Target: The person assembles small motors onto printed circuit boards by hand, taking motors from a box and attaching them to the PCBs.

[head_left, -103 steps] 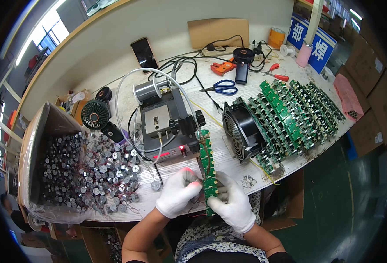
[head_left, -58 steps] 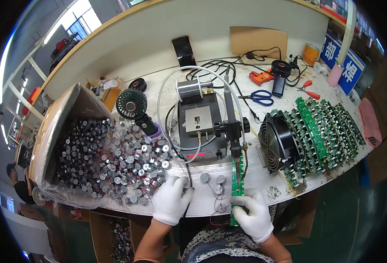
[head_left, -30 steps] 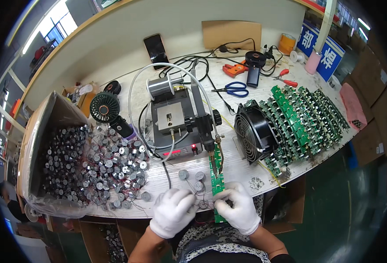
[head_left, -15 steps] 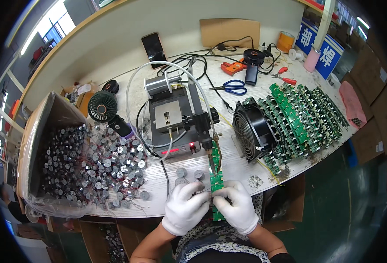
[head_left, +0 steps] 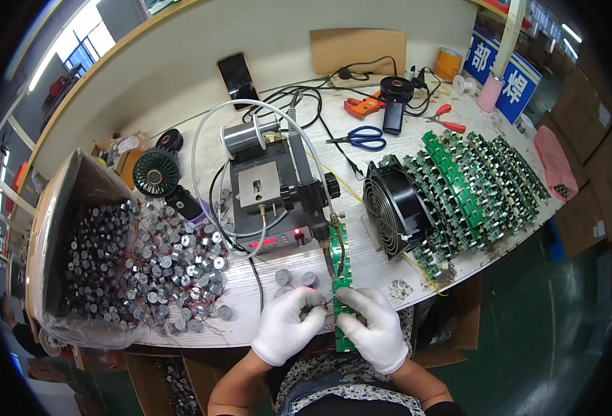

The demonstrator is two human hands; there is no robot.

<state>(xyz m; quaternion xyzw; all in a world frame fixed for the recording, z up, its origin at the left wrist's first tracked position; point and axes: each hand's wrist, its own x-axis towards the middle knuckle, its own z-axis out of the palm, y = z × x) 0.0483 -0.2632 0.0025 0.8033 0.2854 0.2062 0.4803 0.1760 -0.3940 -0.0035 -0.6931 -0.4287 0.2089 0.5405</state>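
A long green circuit board strip lies at the bench's front edge, its near end jutting over it. My right hand, in a white glove, holds its right side, with finger and thumb apart on the board. My left hand, gloved too, is closed in a pinch just left of the strip; what is between its fingertips I cannot make out. Beyond those fingers stand small round metal motors. Above the strip a stand-mounted soldering iron points down, with a thin curved metal solder guide beside it.
Behind the strip sits a soldering station with a solder spool. Many motors spill from a plastic-lined box at left. To the right are a black fan and rows of circuit boards. Blue-handled scissors lie farther back.
My left hand has drawn slightly left, away from the strip. The finger and thumb of my right hand have spread apart along the board. The whole view has shifted a little.
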